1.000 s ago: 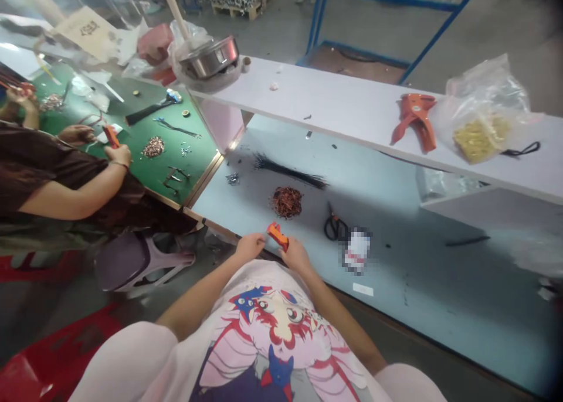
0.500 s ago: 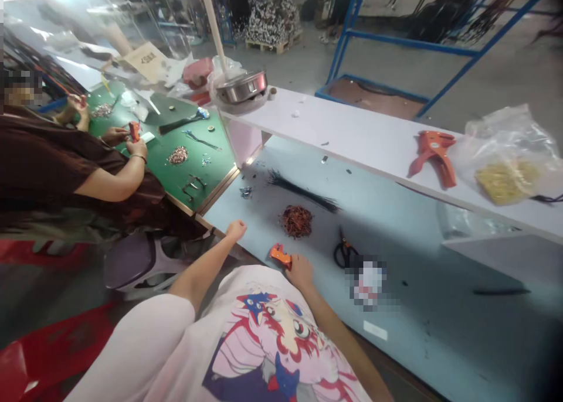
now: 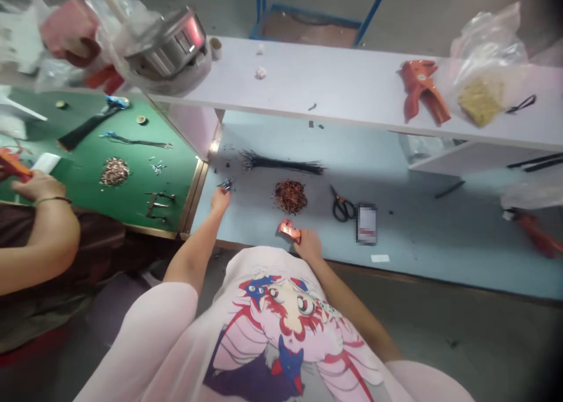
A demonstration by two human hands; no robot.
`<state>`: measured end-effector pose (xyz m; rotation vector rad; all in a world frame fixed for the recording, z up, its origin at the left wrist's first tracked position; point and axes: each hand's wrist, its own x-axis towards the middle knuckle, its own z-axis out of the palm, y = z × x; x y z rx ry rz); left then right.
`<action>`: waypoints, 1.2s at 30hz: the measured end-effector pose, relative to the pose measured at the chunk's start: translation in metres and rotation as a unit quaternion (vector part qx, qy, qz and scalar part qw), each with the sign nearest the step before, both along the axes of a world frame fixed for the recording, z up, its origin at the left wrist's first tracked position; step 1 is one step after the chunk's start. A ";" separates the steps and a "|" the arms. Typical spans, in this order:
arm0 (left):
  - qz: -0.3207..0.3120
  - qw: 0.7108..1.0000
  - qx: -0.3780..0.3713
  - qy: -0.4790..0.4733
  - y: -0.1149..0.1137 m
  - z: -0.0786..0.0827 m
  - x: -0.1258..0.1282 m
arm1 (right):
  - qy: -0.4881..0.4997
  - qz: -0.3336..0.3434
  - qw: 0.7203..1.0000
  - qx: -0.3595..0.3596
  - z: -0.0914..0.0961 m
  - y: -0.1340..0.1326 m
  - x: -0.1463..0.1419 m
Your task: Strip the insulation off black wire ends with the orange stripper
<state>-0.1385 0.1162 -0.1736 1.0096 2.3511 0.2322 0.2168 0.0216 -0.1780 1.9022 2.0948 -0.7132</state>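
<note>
My right hand (image 3: 308,243) rests at the near edge of the light blue table (image 3: 409,255), closed on a small orange hand tool (image 3: 289,230). My left hand (image 3: 219,200) is stretched forward to a small heap of metal pieces (image 3: 226,184) near the table's left edge, its fingers bunched at the heap. A pile of reddish copper bits (image 3: 290,196) lies between my hands, a little further out. Behind it lies a bundle of thin black wires (image 3: 281,164).
Black scissors (image 3: 341,205) and a phone (image 3: 366,224) lie right of the copper pile. The white shelf (image 3: 334,91) carries an orange plier tool (image 3: 421,88), a plastic bag of yellow parts (image 3: 481,100) and a metal bowl (image 3: 169,41). A co-worker's arm (image 3: 35,238) works at the green table (image 3: 83,179).
My left hand left the orange tool and reached forward and left to the small metal pieces. My right hand kept the tool near the table edge. The view tilted down.
</note>
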 end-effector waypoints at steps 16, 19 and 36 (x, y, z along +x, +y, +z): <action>-0.082 0.993 0.072 0.052 -0.029 -0.037 -0.005 | -0.054 -0.089 0.995 -0.006 0.000 -0.004 -0.033; -0.143 0.985 0.080 0.055 -0.035 -0.040 -0.004 | -0.013 -0.026 1.000 -0.009 0.001 0.000 -0.038; -0.409 0.901 0.146 -0.007 0.060 -0.026 0.082 | 0.104 0.028 0.992 0.064 0.004 0.056 -0.063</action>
